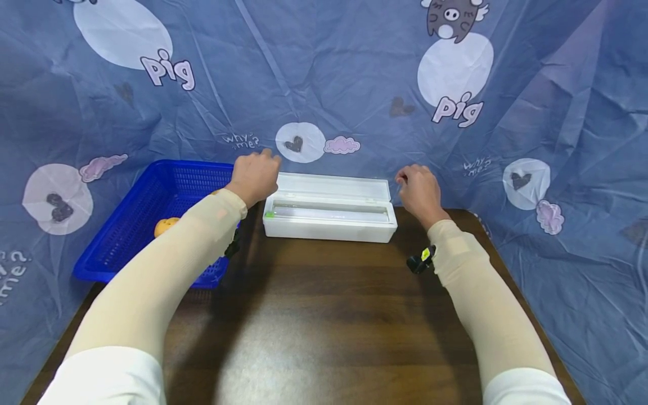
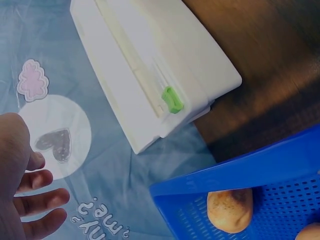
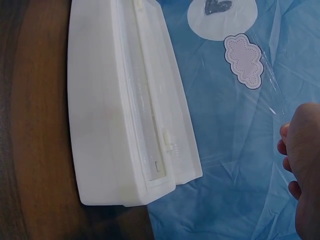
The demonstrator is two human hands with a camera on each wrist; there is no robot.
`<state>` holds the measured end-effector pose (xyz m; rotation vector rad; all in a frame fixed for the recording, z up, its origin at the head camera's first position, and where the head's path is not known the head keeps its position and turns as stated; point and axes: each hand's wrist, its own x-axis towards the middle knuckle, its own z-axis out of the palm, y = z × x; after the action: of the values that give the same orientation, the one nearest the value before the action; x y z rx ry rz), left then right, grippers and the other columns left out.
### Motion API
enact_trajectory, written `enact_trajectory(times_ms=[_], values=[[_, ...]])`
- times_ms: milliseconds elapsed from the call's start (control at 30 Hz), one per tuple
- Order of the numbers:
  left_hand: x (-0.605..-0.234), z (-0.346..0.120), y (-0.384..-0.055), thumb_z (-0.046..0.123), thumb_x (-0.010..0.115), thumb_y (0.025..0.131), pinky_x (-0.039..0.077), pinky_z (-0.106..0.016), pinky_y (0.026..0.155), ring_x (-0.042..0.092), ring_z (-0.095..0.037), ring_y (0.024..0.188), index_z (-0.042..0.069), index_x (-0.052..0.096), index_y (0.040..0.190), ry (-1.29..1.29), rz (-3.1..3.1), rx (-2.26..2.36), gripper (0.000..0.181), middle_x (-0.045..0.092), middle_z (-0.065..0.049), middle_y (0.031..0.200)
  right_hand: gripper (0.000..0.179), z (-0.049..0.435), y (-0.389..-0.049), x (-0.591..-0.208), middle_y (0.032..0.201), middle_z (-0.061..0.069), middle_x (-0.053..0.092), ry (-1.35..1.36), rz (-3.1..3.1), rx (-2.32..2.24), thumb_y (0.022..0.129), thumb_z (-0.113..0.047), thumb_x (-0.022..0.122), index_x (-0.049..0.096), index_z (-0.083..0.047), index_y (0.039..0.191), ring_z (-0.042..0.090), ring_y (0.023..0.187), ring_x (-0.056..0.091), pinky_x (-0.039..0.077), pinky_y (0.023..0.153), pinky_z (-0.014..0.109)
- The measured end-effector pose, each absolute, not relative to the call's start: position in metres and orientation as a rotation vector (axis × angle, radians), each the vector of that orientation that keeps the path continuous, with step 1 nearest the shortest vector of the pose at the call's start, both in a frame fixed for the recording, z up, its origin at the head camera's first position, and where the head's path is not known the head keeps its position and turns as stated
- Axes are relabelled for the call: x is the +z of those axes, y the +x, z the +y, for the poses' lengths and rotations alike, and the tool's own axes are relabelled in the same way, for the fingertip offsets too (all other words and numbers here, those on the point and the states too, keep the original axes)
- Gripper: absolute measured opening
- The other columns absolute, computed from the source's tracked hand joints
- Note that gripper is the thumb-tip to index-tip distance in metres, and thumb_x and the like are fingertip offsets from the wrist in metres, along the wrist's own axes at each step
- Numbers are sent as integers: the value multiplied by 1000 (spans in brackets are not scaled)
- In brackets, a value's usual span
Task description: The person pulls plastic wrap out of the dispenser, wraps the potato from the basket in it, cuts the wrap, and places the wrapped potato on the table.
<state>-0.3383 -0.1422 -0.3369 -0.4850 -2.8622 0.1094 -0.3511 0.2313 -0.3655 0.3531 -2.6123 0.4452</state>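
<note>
A long white cling film dispenser box (image 1: 329, 230) stands at the back of the table, its lid (image 1: 331, 187) tipped back. Inside lies a roll (image 1: 330, 214) of clear film. My right hand (image 1: 420, 190), beyond the box's right end, pinches the edge of a sheet of clear cling film (image 3: 272, 87), which runs leftward behind the lid. My left hand (image 1: 255, 177) is raised above the box's left end, thumb and index finger together on the film's other side, the remaining fingers loosely spread. The film is barely visible there. A green slider (image 2: 172, 100) sits at the box's left end.
A blue plastic basket (image 1: 116, 225) stands at the left, holding potatoes (image 2: 230, 210). Behind the table hangs a blue printed cloth (image 1: 354, 84). Brown wooden tabletop (image 1: 324, 315) extends in front of the box.
</note>
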Motion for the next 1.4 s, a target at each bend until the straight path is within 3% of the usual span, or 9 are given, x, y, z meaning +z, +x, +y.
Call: enact_trajectory(times_ms=[300,533,833,1400], values=[[-331,-143,-336,14,64,86,55,-57,67,66,-40,88,1,64,112,-494,-2859,115,29,62,-19,109,10,231,-350,-361,93,15,68,373,-2583,433,93,-7,63,71,-2,92,37,92,59,47,85,50],[-328,-143,-335,13,63,86,55,-57,66,66,-40,88,2,64,112,-492,-2865,106,29,62,-19,109,9,230,-349,-357,93,15,68,363,-2595,426,94,-6,64,71,-2,92,36,94,60,44,98,48],[-323,-142,-334,14,65,87,55,-56,65,67,-40,87,1,65,114,-492,-2858,116,31,62,-19,106,8,229,-347,-352,93,13,67,352,-2594,414,94,-6,64,70,-2,91,34,93,59,46,86,48],[-315,-141,-332,18,69,87,56,-56,64,66,-40,86,1,64,120,-478,-2865,145,38,62,-20,109,7,229,-349,-346,93,15,68,365,-2552,438,93,-6,65,71,-2,91,38,95,59,46,86,50]])
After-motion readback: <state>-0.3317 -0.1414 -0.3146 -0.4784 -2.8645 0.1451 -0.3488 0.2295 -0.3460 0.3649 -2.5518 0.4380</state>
